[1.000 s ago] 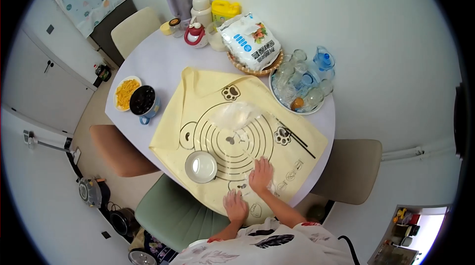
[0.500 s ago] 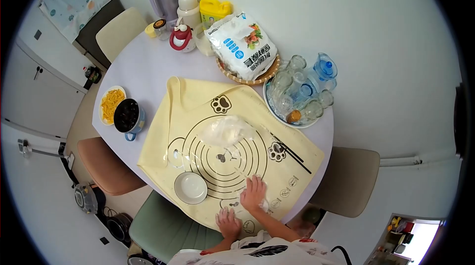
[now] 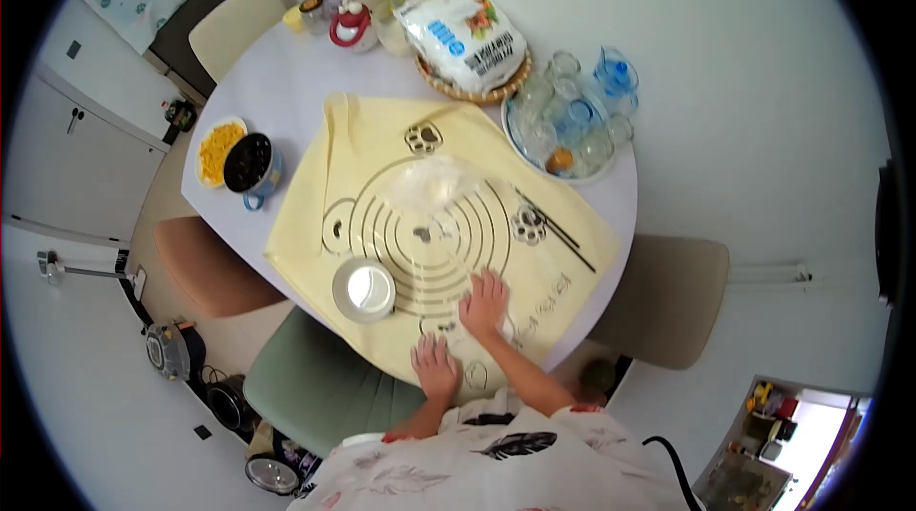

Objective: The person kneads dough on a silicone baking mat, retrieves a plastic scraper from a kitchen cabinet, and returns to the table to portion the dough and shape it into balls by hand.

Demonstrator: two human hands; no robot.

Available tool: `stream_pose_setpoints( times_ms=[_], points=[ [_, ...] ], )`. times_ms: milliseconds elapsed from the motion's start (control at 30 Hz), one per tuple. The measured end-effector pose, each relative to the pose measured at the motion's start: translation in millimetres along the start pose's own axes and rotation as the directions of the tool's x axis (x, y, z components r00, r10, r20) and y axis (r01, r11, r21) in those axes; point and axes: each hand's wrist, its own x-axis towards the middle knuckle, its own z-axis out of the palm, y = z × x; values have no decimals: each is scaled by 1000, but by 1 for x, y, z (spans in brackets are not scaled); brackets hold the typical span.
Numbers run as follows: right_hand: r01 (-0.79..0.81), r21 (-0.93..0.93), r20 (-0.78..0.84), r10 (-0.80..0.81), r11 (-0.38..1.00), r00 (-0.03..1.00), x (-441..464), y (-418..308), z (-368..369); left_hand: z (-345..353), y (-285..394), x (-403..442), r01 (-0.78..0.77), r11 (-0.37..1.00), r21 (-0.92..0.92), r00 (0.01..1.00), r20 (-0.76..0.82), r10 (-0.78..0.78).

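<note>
My left hand (image 3: 437,368) lies palm down near the front edge of a cream kneading mat (image 3: 305,215), fingers stretched out. Ahead of it and to the right, my right hand (image 3: 485,304) rests flat on the mat, fingers slightly spread. Some clear, shiny film seems to lie beside and under the right hand; its outline is hard to make out. A clear plastic bag (image 3: 434,184) with something whitish in it sits on the mat's printed rings. A white bowl (image 3: 364,290) stands left of my hands. Dark chopsticks (image 3: 555,229) lie on the mat's right side.
At the left are a plate of yellow strips (image 3: 220,154) and a blue cup (image 3: 256,179) with dark contents. Behind the mat stand a basket (image 3: 477,91) bearing a white package (image 3: 463,39) and a tray (image 3: 582,177) of glassware. Chairs surround the table.
The camera has tilted down, so the table and everything on it appear higher in the picture. Both hands stay in nearly the same places on the mat.
</note>
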Motion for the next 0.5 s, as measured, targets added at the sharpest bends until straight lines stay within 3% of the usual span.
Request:
stream_pose_setpoints(
  times_ms=[100, 167, 200, 300, 367, 400, 467, 500],
  points=[
    [-55, 73, -43, 58, 996, 997, 1, 7, 4, 0, -1, 1, 8, 1000, 4, 1000, 18, -8],
    [-214, 482, -39, 265, 850, 964, 0, 20, 13, -3, -1, -1, 15, 1000, 6, 999, 36, -15],
    [-196, 591, -154, 348, 782, 925, -4, 24, 20, -4, 1, 1, 22, 1000, -5, 999, 37, -21],
    [-286, 596, -141, 448, 750, 883, -18, 35, -5, -5, 1, 2, 22, 1000, -19, 999, 39, -21],
    [-298, 296, -265, 378, 908, 887, -31, 39, -21, -10, 4, 4, 9, 999, -35, 1000, 24, -8],
    [-294, 298, -264, 374, 908, 889, -36, 39, -22, -10, 5, 6, 13, 999, -33, 1000, 20, -12],
    [-432, 603, -69, 583, 671, 809, -52, 36, -25, -12, 6, 4, 12, 997, -81, 1000, -7, -13],
    [-431, 604, -63, 579, 671, 813, -60, 39, -24, -14, 7, 5, 8, 996, -92, 1000, -29, -11]
  ],
)
